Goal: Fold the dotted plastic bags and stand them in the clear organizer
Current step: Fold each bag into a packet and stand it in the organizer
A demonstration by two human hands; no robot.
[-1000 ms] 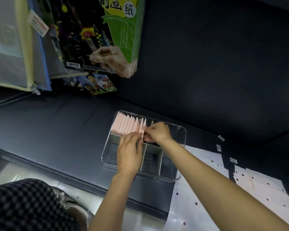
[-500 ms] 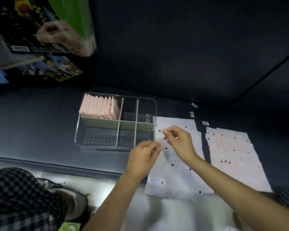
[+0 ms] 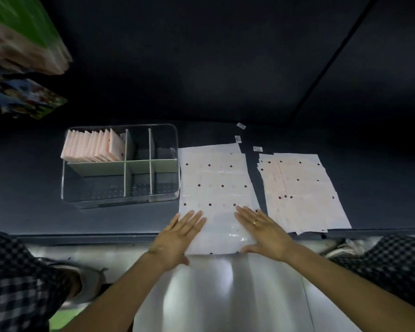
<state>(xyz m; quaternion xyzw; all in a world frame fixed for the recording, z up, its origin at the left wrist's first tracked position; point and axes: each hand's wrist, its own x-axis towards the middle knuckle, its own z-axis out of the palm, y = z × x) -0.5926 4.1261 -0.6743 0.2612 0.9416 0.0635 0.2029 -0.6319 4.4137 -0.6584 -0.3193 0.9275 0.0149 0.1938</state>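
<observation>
A flat white plastic bag with dark dots [image 3: 215,183] lies on the dark table just right of the clear organizer [image 3: 120,200]. My left hand [image 3: 177,236] rests flat, fingers spread, on the bag's near left corner. My right hand [image 3: 261,230], with a ring, lies flat on its near right corner. Neither hand grips anything. Several folded pink bags [image 3: 92,147] stand upright in the organizer's back left compartment. The other compartments look empty. A second stack of flat dotted bags [image 3: 302,190] lies further right.
Three small labels [image 3: 241,126] lie behind the bags. Colourful packages [image 3: 22,101] hang at the upper left. The table's near edge [image 3: 94,234] runs under my wrists, with a shiny plastic sheet [image 3: 225,291] hanging below. Checked trouser legs [image 3: 17,283] show at both lower corners.
My hands left the folded bags in the organizer, moved right and toward me, and now lie flat on the dotted bag. The view has swung to the right.
</observation>
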